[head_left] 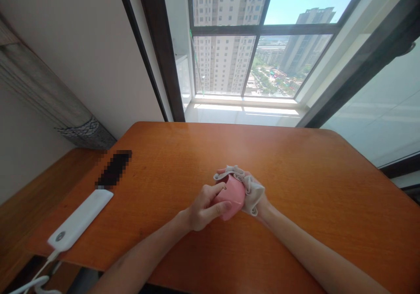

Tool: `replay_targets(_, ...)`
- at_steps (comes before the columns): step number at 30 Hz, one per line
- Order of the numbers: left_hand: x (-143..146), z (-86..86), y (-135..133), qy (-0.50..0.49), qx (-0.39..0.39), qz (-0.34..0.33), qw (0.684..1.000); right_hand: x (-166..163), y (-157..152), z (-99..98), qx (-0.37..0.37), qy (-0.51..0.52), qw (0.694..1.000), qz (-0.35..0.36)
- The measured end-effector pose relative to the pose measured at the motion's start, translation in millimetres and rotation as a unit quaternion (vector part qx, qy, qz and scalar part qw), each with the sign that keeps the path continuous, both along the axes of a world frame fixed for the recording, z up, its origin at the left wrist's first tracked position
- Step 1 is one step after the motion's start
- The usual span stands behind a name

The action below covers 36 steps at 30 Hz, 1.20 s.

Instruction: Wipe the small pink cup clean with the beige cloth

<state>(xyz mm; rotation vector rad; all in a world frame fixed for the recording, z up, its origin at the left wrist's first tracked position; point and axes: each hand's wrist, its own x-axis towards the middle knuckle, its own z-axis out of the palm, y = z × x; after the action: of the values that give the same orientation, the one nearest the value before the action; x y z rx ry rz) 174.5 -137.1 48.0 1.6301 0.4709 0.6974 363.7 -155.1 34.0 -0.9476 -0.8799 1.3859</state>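
Note:
Above the middle of the wooden table (pixel 295 176), a small pink object (pixel 234 196) with smooth rounded sides sits between my hands; its exact kind does not show. The thumb and fingers of my left hand (pixel 206 206) are closed on its left side. On the other side, my right hand (pixel 261 202) is closed around a crumpled light grey cloth (pixel 254 193), which presses against the pink object's far and right sides. Most of the right fingers are hidden behind the cloth and the object.
At the table's left lie a white power strip (pixel 80 219) with a cable and a pixelated dark object (pixel 114 169). A window (pixel 259 29) stands beyond the far edge. A grey curtain (pixel 75 114) hangs at left.

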Motion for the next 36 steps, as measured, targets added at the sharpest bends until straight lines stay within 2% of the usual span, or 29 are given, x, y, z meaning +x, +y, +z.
replay_targets(3,-0.6,0.6,2.9,0.057,0.127,0.015,0.99,6.6,-0.6,9.0,0.056,-0.146,0.988,0.0)
replay_targets(6,7.1,-8.4,0.4,0.067,0.158,0.039,0.984,4.0,-7.4,14.2,0.117,-0.271,0.954,-0.049)
replay_targets(8,14.1,-16.9,-3.7,0.039,0.106,0.062,0.992,0.5,-13.6,15.0,0.181,-0.335,0.921,-0.079)
replay_targets(11,22.5,-25.8,-10.3,-0.048,-0.044,0.099,0.993,-0.8,-21.4,15.2,0.285,-0.407,0.861,-0.112)
replay_targets(13,25.0,-27.4,-13.8,-0.106,-0.136,0.104,0.98,1.7,-24.9,16.1,0.342,-0.443,0.822,-0.106)
replay_targets(15,25.5,-26.8,-16.6,-0.148,-0.192,0.106,0.964,4.7,-27.4,17.1,0.385,-0.477,0.786,-0.081)
replay_targets(19,24.7,-20.1,-20.7,-0.217,-0.318,0.133,0.913,4.4,-30.8,15.3,0.423,-0.54,0.726,-0.05)
replay_targets(21,24.3,-13.5,-21.1,-0.237,-0.379,0.127,0.885,1.1,-31.0,11.1,0.431,-0.549,0.714,-0.054)
replay_targets(26,22.0,1.7,-14.0,-0.267,-0.458,0.067,0.845,-3.7,-25.6,-11.3,0.484,-0.518,0.701,-0.076)
replay_targets(31,18.2,2.9,-5.7,-0.268,-0.54,0.031,0.797,-0.6,-20.8,-36.5,0.481,-0.51,0.71,-0.064)
replay_targets(34,16.8,1.9,-3.9,-0.272,-0.543,0.03,0.794,0.1,-20.9,-42.0,0.51,-0.497,0.688,-0.137)
replay_targets(36,17.2,1.0,-3.1,-0.275,-0.53,0.041,0.801,-0.8,-21.1,-40.5,0.514,-0.477,0.687,-0.19)
